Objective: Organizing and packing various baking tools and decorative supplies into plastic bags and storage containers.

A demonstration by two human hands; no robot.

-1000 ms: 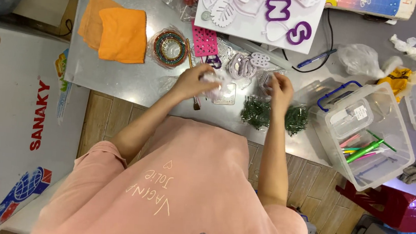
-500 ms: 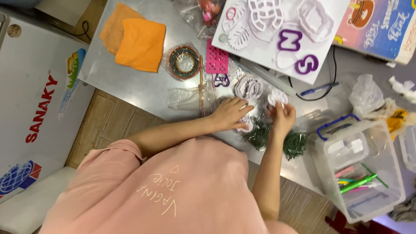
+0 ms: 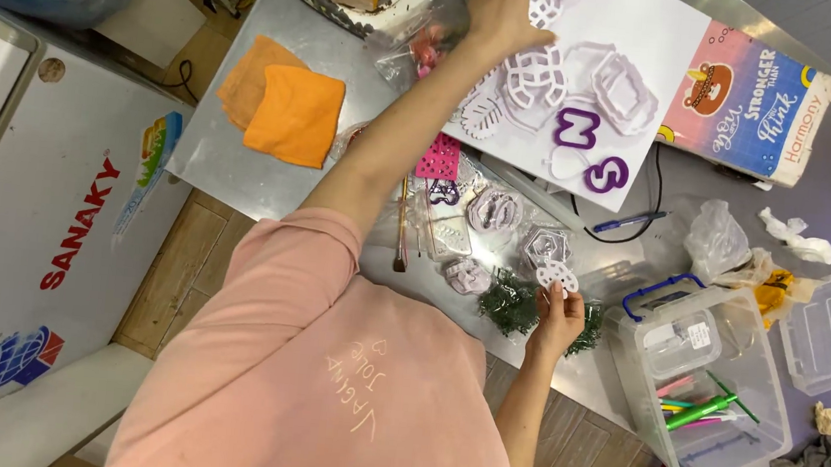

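The left hand [image 3: 500, 11] has left the near cutters and now stretches far across, flat and open on the white sheet [image 3: 652, 54], while the right hand [image 3: 561, 316] still pinches a small white cutter [image 3: 557, 274] above the green sprigs [image 3: 514, 310].

One head camera, looking steeply down at table [image 3: 241, 163]

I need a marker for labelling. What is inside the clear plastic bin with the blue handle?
The clear bin holds green and pink pens and a small clear box. That box's contents cannot be made out.
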